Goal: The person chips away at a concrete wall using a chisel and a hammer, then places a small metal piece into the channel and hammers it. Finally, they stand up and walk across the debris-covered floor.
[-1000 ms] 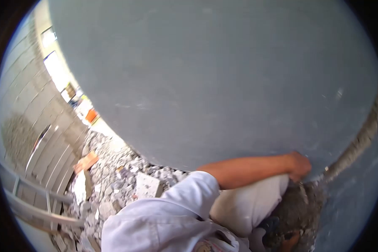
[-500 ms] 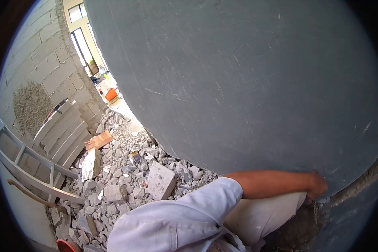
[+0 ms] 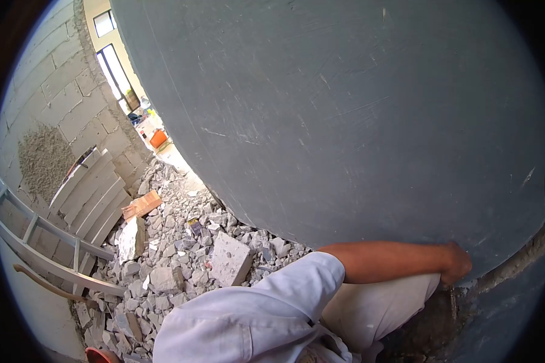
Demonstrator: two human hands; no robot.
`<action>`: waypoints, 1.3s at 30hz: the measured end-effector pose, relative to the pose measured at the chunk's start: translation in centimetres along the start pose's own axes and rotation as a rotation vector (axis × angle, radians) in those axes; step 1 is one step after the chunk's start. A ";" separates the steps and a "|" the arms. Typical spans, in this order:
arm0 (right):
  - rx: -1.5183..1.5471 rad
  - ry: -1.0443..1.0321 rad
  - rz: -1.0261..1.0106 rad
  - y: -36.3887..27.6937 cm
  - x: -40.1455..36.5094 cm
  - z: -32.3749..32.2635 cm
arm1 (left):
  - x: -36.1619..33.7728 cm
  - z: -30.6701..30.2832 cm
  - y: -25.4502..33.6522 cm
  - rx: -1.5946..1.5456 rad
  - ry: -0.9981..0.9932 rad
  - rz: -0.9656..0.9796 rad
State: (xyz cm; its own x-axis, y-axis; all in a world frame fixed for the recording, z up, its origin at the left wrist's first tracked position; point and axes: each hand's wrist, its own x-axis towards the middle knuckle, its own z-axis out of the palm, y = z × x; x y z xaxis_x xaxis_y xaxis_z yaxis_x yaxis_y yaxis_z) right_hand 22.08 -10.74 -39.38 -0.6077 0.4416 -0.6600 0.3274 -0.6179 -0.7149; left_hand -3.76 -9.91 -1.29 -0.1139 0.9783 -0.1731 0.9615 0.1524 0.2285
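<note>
My left hand (image 3: 457, 264) is at the right, low against a dark grey wall (image 3: 357, 133), with its fingers curled and mostly hidden from me. The bare forearm comes out of a white sleeve (image 3: 303, 278) and lies across a knee in beige trousers (image 3: 381, 308). Just under the hand, a thin rod-like thing (image 3: 453, 305) points down into a dark, broken hollow (image 3: 427, 336) at the foot of the wall. Whether the fingers grip that rod, I cannot make out. My right hand does not show.
Broken rubble (image 3: 181, 254) covers the floor, with a concrete chunk (image 3: 231, 260) and a reddish brick piece (image 3: 142, 206) on it. A metal ladder (image 3: 48, 236), a curved wooden handle (image 3: 48, 285), stacked pale blocks (image 3: 91, 193) and an orange-red bucket (image 3: 102, 355) are at the left.
The view has shifted very slightly. My left hand stays at the same spot by the wall base, and a little more of the thin rod below it shows.
</note>
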 end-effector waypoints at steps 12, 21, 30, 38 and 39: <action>-0.016 -0.010 0.004 0.7 0.0 0.0 | -0.8 -0.9 0.6 0.016 -0.025 -0.016; -0.038 -0.010 0.008 0.5 0.3 0.5 | -1.0 -1.2 0.6 -0.016 -0.065 -0.012; -0.048 -0.007 0.010 0.1 0.3 0.7 | -1.0 -1.3 0.9 0.011 -0.064 -0.020; -0.048 -0.017 0.011 1.0 0.4 -0.1 | -1.5 -1.6 1.0 -0.004 -0.053 -0.011; -0.051 -0.020 0.006 0.9 0.5 -0.2 | -1.6 -1.6 1.0 -0.004 -0.055 -0.011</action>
State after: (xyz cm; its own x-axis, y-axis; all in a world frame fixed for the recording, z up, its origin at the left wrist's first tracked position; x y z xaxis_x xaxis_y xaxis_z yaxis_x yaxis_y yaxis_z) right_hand 22.27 -10.96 -40.43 -0.6197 0.4248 -0.6599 0.3670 -0.5864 -0.7221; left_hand -3.00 -11.12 0.81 -0.1108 0.9674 -0.2278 0.9592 0.1641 0.2301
